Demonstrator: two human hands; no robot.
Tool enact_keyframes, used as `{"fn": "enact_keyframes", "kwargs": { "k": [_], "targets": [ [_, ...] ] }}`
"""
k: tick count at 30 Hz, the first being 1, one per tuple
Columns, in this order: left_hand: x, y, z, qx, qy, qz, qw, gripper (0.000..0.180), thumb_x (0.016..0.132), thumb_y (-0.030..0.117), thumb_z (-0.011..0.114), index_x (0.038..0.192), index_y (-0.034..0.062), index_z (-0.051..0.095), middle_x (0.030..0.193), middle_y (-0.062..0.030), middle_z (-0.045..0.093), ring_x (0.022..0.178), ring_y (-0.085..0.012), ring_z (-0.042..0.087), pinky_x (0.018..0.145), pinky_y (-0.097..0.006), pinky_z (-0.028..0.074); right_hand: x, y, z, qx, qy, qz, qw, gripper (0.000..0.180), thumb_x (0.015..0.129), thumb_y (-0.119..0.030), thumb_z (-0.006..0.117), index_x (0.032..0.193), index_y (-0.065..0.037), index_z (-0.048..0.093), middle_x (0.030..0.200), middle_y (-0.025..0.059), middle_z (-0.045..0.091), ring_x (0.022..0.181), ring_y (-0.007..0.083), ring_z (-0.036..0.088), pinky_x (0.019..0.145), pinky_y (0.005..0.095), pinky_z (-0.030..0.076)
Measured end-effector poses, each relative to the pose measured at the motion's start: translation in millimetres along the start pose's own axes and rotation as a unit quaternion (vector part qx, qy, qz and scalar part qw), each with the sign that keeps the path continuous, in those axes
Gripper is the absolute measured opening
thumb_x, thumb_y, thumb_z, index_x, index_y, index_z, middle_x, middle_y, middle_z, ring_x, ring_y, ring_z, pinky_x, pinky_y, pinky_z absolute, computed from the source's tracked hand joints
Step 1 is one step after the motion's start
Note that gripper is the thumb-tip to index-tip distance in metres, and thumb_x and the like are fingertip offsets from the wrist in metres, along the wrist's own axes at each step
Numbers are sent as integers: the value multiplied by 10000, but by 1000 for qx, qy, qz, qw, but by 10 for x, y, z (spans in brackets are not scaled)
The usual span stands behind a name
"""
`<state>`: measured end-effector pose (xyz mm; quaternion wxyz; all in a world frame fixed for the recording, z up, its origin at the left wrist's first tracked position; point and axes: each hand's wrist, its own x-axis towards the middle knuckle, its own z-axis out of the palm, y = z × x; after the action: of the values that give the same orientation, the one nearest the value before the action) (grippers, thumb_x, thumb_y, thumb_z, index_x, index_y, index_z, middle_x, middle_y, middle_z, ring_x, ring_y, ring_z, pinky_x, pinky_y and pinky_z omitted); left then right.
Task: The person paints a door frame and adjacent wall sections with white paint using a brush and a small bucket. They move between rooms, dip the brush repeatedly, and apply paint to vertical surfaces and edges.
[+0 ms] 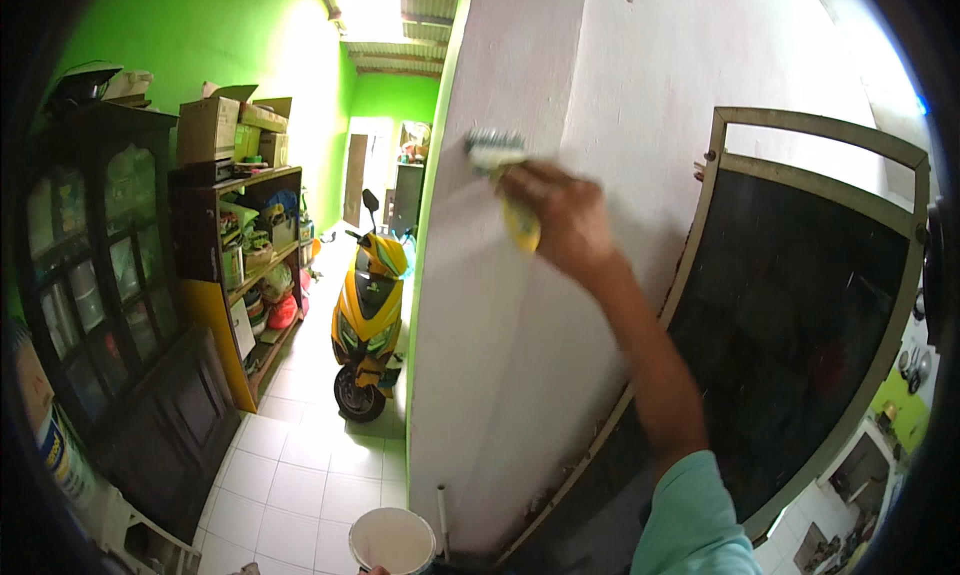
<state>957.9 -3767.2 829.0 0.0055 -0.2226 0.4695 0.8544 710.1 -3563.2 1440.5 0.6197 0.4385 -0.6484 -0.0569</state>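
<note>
My right hand (560,215) is raised, its fingers closed round the yellow handle of a paintbrush (498,153). The brush's bristles lie against the pale whitish wall (500,305), near its left corner. A white paint bucket (393,537) shows at the lower edge, below the wall's corner. Only a fingertip of my left hand (378,571) comes into view, over the bucket's near rim; the rest of that hand is cut off by the frame. What is inside the bucket is hard to make out.
A dark-glazed, wood-framed door panel (790,245) stands at the right. To the left are a dark cabinet (110,305) and a loaded shelf (245,235). A yellow scooter (368,300) is parked farther down the white-tiled passage (300,475). A thin pipe (443,515) rises beside the bucket.
</note>
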Motion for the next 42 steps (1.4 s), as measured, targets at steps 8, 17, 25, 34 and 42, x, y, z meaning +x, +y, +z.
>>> {"fn": "enact_keyframes", "kwargs": {
  "k": [8, 17, 25, 34, 42],
  "targets": [
    [-196, 49, 124, -1, -16, 8, 1000, 686, 927, 363, 535, 1392, -28, 217, 1280, -216, 445, 1108, -320, 533, 906, -414, 513, -434, -562, -61, 253, -155, 24, 955, 247, 729, -138, 694, 967, -80, 664, 923, 117, 660, 797, 265, 645, 710, 378, 521],
    [-243, -93, 87, -19, -50, 31, 998, 606, 921, 408, 535, 1272, -59, 372, 1080, -167, 545, 1009, -292, 585, 862, -433, 514, 189, 247, -234, 42, 134, 6, 990, 186, 758, -36, 677, 943, -55, 670, 917, 90, 679, 814, 247, 667, 700, 302, 541],
    [-271, 104, 252, -119, 37, -71, 990, 458, 780, 16, 430, 1224, -78, 373, 1052, -212, 581, 877, -328, 651, 699, -409, 602, -1063, -1019, -11, 125, -126, 54, 983, 375, 666, -71, 676, 1031, -157, 652, 1049, 41, 634, 866, 223, 649, 651, 337, 537],
    [-40, -148, -149, -7, -15, -38, 999, 619, 891, 443, 568, 1255, -28, 397, 1042, -151, 551, 963, -273, 588, 786, -394, 532, -492, -267, -9, 368, -148, 95, 913, 203, 724, -4, 683, 918, -59, 658, 892, 61, 672, 787, 188, 654, 693, 309, 523],
    [290, -146, -80, -37, -6, -6, 999, 594, 899, 403, 548, 1258, -43, 388, 1065, -168, 541, 965, -285, 589, 781, -399, 539, 1227, 1127, -352, 155, 9, 30, 987, 149, 764, -35, 694, 910, -50, 665, 837, 37, 680, 795, 121, 647, 731, 278, 539]
  ]
}}
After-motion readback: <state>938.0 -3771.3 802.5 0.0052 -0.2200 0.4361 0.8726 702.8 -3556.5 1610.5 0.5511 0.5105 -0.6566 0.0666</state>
